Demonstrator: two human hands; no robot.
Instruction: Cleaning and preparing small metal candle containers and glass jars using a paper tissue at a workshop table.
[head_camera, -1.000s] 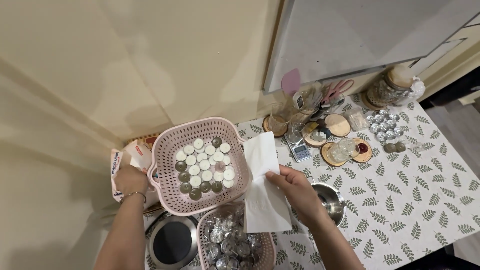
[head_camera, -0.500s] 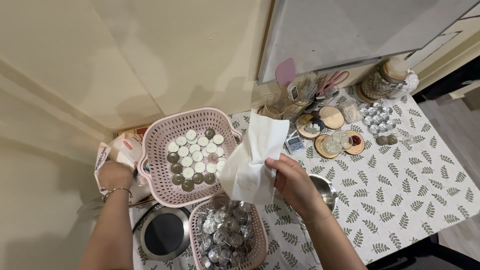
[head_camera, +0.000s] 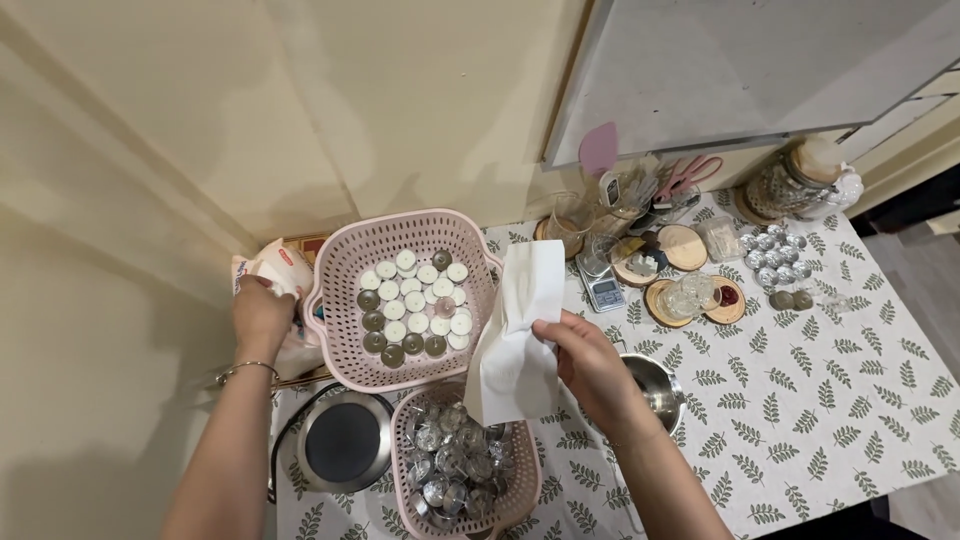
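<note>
My right hand (head_camera: 592, 362) pinches a white paper tissue (head_camera: 517, 330) that hangs over the table between two pink baskets. My left hand (head_camera: 262, 312) rests on a soft white tissue pack (head_camera: 277, 267) at the table's left edge, by the wall. The larger pink basket (head_camera: 345, 310) holds several white and dark tealight candles (head_camera: 412, 305). Below it, the smaller pink basket (head_camera: 404, 484) is full of empty silver tealight cups (head_camera: 450, 463), with the tissue's lower end just above them.
A round black hot plate (head_camera: 342, 440) sits at the front left. A steel pot (head_camera: 658, 387) lies behind my right hand. At the back stand a small scale (head_camera: 603, 293), wooden coasters (head_camera: 684, 246), glass jars (head_camera: 790, 182), scissors (head_camera: 684, 173) and loose silver cups (head_camera: 770, 257) on the leaf-print cloth (head_camera: 820, 400).
My right hand has drawn the tissue down and crumpled its middle; it was flat a second ago. My left hand stays on the tissue pack.
</note>
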